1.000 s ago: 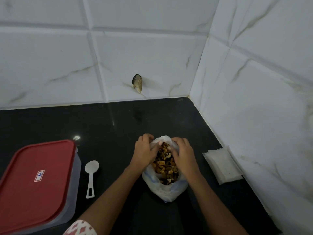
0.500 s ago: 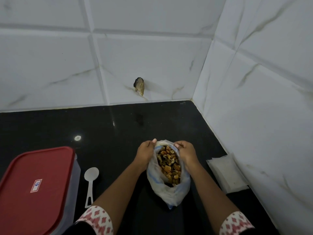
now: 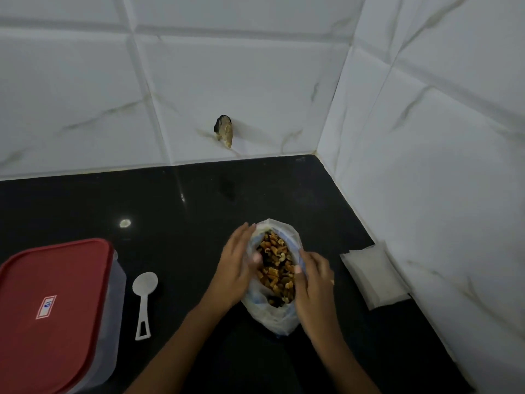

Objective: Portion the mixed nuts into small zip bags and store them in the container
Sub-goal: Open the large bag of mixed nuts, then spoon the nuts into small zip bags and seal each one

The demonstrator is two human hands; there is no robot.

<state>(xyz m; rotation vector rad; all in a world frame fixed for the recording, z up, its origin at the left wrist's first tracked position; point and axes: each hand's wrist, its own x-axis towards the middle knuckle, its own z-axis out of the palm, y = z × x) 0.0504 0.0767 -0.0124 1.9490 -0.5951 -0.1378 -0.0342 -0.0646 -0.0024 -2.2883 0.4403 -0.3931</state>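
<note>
The left hand [image 3: 237,268] lies against the left side of an open plastic bag [image 3: 274,318]. Its thumb is hooked over the rim onto the inside and its fingers run fairly straight along the outside, so it pinches the rim. The picture is a little blurred there. The right hand [image 3: 314,285] grasps the opposite side of the rim, with the thumb tip inside and the other fingers curled round the outside. Between the two hands the bag's mouth is spread wide, and the nuts [image 3: 275,265] fill it, brown and tan with a few dark pieces. The bag rests on a black counter [image 3: 199,200].

Left of the left hand, apart from it, a white plastic spoon [image 3: 145,300] lies flat with its bowl pointing away from the person. Further left of the spoon, just beside it, stands a clear container [image 3: 118,314] closed by a red lid [image 3: 71,280] that carries a small label. Right of the right hand, near it and close against the side wall, lies a small stack of flat zip bags [image 3: 375,274]. Beyond both hands rises a white tiled wall [image 3: 255,81], with a dark chipped spot [image 3: 224,133] low on it.
</note>
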